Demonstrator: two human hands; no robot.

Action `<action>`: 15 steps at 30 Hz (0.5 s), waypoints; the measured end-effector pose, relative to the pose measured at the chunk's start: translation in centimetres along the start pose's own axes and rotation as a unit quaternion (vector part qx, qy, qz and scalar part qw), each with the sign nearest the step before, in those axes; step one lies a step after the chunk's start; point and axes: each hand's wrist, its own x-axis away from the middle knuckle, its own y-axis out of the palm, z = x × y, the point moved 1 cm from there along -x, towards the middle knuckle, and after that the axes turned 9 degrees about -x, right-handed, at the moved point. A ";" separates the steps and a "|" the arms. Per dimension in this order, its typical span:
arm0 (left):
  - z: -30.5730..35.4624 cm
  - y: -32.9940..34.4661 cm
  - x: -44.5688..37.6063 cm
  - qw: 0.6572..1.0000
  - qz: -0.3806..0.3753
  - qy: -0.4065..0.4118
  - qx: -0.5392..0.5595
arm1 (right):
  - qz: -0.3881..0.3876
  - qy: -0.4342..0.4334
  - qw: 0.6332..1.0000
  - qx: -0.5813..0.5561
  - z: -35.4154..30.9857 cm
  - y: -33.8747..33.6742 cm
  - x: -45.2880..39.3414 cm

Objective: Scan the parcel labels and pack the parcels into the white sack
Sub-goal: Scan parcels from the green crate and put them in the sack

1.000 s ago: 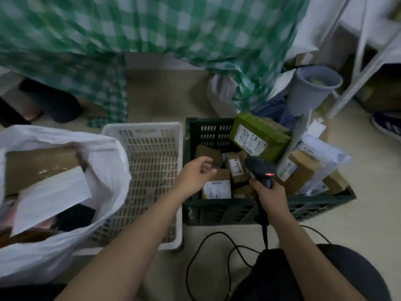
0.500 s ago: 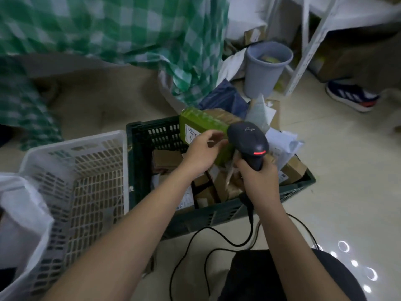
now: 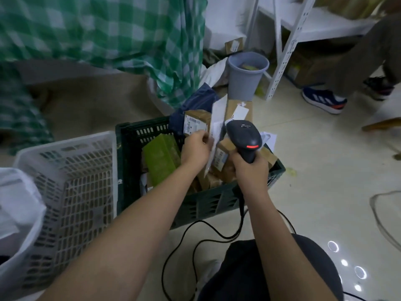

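Observation:
A dark green crate on the floor holds several cardboard parcels and a green parcel lying at its left side. My left hand pinches a thin white flat parcel and holds it upright over the crate. My right hand grips the handle of a black barcode scanner, its red light lit, right beside that parcel. The white sack shows at the left edge.
A white plastic basket stands between sack and crate. The scanner cable loops on the floor. Behind the crate are a grey bin, a white shelf leg and green checked cloth. Another person's shoe is at right.
My left hand let go of the green parcel, which now lies in the crate, and took hold of the white flat parcel. The scanner stays beside it. The view shifted right.

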 end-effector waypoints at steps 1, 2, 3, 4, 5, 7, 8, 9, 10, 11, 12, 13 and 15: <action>-0.6 -0.8 0.4 1.000 0.007 -0.017 0.023 | -0.005 -0.002 1.000 -0.003 -0.1 0.0 0.2; -1.3 -1.6 0.9 0.998 0.013 -0.031 0.045 | -0.014 -0.001 1.000 -0.003 -0.1 0.2 0.5; -2.2 -2.5 1.4 0.997 0.016 -0.043 0.064 | -0.026 0.003 1.000 0.000 -0.1 0.6 0.8; -3.2 -3.6 2.2 0.995 0.022 -0.054 0.083 | -0.041 0.010 0.999 0.003 -0.1 1.1 1.2; -4.3 -4.7 2.9 0.993 0.029 -0.063 0.098 | -0.055 0.018 0.998 0.002 -0.2 1.8 1.7; -6.9 -7.0 4.6 0.986 0.040 -0.095 0.132 | -0.084 0.039 0.996 -0.002 0.1 3.2 2.8; -8.4 -8.0 5.4 0.979 0.044 -0.118 0.163 | -0.099 0.048 0.994 0.005 0.3 3.9 3.3; -9.9 -9.0 6.3 0.968 0.049 -0.144 0.199 | -0.116 0.053 0.992 0.015 0.6 4.6 3.8; -11.4 -10.0 7.1 0.957 0.056 -0.169 0.228 | -0.136 0.057 0.989 0.024 0.9 5.3 4.2; -12.8 -10.9 7.9 0.949 0.063 -0.192 0.243 | -0.156 0.064 0.985 0.032 1.2 6.0 4.7; -14.1 -12.0 8.8 0.944 0.068 -0.206 0.248 | -0.176 0.070 0.981 0.043 1.5 6.7 5.2; -15.4 -12.8 9.5 0.941 0.073 -0.214 0.251 | -0.198 0.072 0.976 0.055 1.8 7.4 5.6; -17.8 -14.6 10.9 0.944 0.081 -0.218 0.234 | -0.244 0.059 0.964 0.086 2.3 8.8 6.5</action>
